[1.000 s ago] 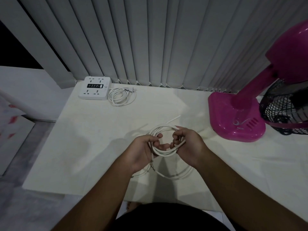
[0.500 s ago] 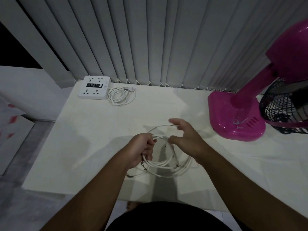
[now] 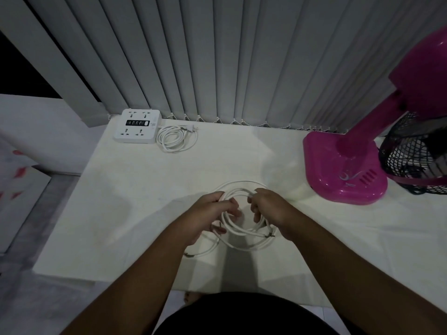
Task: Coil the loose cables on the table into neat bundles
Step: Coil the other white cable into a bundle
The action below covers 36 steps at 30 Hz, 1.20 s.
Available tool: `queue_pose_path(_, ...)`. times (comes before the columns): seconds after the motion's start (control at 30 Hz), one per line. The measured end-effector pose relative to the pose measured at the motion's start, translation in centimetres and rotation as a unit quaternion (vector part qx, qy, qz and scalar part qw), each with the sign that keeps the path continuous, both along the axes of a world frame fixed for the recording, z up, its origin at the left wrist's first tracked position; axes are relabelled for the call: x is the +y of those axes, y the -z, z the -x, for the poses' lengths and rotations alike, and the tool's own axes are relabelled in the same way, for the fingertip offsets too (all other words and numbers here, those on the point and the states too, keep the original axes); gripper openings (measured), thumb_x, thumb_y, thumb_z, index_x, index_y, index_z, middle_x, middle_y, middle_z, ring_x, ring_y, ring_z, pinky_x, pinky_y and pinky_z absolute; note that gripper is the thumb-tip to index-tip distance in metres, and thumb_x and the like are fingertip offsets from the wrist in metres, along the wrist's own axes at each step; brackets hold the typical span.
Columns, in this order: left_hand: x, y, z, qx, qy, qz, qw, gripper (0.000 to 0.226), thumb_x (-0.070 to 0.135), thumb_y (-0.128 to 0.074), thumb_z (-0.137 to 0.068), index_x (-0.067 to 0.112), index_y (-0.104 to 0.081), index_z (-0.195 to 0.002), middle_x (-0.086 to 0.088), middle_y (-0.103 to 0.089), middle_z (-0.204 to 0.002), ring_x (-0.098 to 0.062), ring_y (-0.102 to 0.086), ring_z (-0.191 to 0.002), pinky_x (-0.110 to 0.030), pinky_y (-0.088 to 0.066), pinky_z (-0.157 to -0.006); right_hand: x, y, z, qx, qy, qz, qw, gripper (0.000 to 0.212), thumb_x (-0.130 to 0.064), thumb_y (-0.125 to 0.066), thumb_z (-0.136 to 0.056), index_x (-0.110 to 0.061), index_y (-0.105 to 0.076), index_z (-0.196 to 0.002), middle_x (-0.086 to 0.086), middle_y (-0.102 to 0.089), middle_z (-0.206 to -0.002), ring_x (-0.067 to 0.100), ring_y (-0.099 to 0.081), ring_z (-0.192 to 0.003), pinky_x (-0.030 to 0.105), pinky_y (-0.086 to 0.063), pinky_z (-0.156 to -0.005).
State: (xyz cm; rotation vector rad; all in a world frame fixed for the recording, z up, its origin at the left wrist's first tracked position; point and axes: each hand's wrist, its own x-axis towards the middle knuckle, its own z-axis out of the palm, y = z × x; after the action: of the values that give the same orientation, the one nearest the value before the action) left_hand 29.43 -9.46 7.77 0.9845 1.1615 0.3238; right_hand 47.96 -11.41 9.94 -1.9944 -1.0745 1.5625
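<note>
Hands low in the frame's centre, left hand (image 3: 211,215) and right hand (image 3: 271,209), each clamp opposite sides of the white cable (image 3: 244,234), seemingly to hold its loops stacked.

I count two hands on my feed: the left hand (image 3: 211,213) and the right hand (image 3: 271,209), both closed around one white cable (image 3: 242,232) looped near the middle of the table (image 3: 121,201). That makes one table. Far left I see one power strip (image 3: 138,126), with one coiled cord (image 3: 175,138) just to its right. So two cable bundles in all. On the right I count one pink fan (image 3: 348,165).
</note>
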Motion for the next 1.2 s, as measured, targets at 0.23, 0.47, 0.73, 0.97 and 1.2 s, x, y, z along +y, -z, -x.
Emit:
queue_pose_path(0.23, -1.1, 0.4, -1.5, -0.169, -0.196, 0.107, 0.96, 0.013, 0.008, -0.051, -0.094, 0.002, -0.058, -0.085, -0.013, -0.065, -0.069, -0.025, -0.07, -0.068, -0.032, -0.057, -0.064, -0.7, 0.7, 0.7, 0.127, 0.19, 0.058, 0.972, 0.015, -0.003, -0.048, -0.084, -0.01, -0.058, -0.076, 0.004, -0.051, -0.057, 0.023, -0.054, -0.056, 0.032, -0.045, -0.058)
queue_pose_path(0.47, -0.7, 0.5, -2.3, -0.158, -0.235, 0.122, 0.951, 0.024, 0.008, -0.042, -0.089, 0.018, -0.039, -0.067, 0.004, -0.022, -0.049, -0.014, -0.021, -0.041, -0.031, -0.035, -0.053, -1.3, 0.8, 0.5, 0.096, 0.072, 0.053, 0.991, 0.018, -0.013, -0.059, -0.079, -0.011, -0.065, -0.095, 0.0, -0.069, -0.07, 0.02, -0.058, -0.073, 0.037, -0.048, -0.07)
queue_pose_path(0.73, -0.5, -0.2, -2.3, -0.116, -0.156, 0.079, 0.978, 0.022, 0.004, -0.042, -0.085, 0.003, -0.062, -0.095, -0.003, -0.04, -0.056, -0.018, -0.038, -0.048, -0.031, -0.038, -0.055, -0.2, 0.3, 1.1, 0.197, 0.187, 0.019, 0.962, 0.018, 0.004, -0.041, -0.086, -0.003, -0.057, -0.091, 0.004, -0.036, -0.06, 0.016, -0.032, -0.05, 0.032, -0.036, -0.056)
queue_pose_path(0.97, -1.6, 0.6, -2.3, -0.161, -0.213, 0.153, 0.951, 0.014, 0.008, -0.044, -0.085, 0.01, -0.058, -0.088, 0.001, -0.031, -0.056, -0.016, -0.031, -0.044, -0.028, -0.037, -0.052, -1.1, 1.3, 1.4, 0.264, 0.281, 0.06, 0.921, 0.023, 0.002, -0.038, -0.088, -0.004, -0.059, -0.095, 0.005, -0.037, -0.06, 0.019, -0.033, -0.053, 0.034, -0.043, -0.063)
queue_pose_path(1.2, -0.3, -0.4, -2.3, -0.076, -0.129, 0.086, 0.985, 0.015, 0.01, -0.041, -0.082, 0.01, -0.056, -0.083, 0.001, -0.027, -0.054, -0.014, -0.021, -0.042, -0.025, -0.028, -0.046, -0.9, 0.8, 0.6, 0.168, 0.123, 0.029, 0.978, 0.03, 0.002, -0.05, -0.079, -0.004, -0.068, -0.102, 0.009, -0.054, -0.065, 0.023, -0.054, -0.061, 0.03, -0.044, -0.057)
